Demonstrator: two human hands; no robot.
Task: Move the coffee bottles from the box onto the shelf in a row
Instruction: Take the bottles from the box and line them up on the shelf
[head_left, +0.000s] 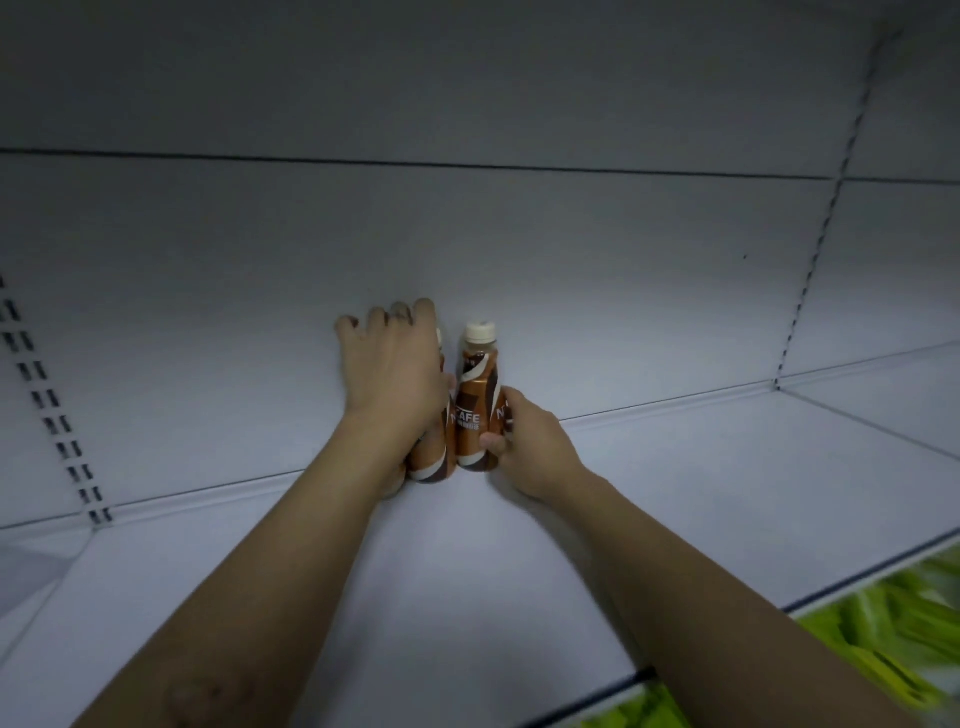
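Two brown coffee bottles with white caps stand side by side at the back of a white shelf (675, 493), close to its rear wall. The right bottle (475, 405) is upright and fully visible; my right hand (535, 452) grips its lower body from the right. The left bottle (434, 457) is mostly hidden behind my left hand (395, 364), which lies over its top and left side. That hand's fingers are spread and reach past the cap toward the rear wall. The two bottles touch or nearly touch. The box is out of view.
The white rear wall (519, 234) has slotted uprights at the left (52, 405) and right (810, 260). Blurred green packages (883, 634) lie below the shelf's front edge at the lower right. Bare shelf surface extends to both sides of the bottles.
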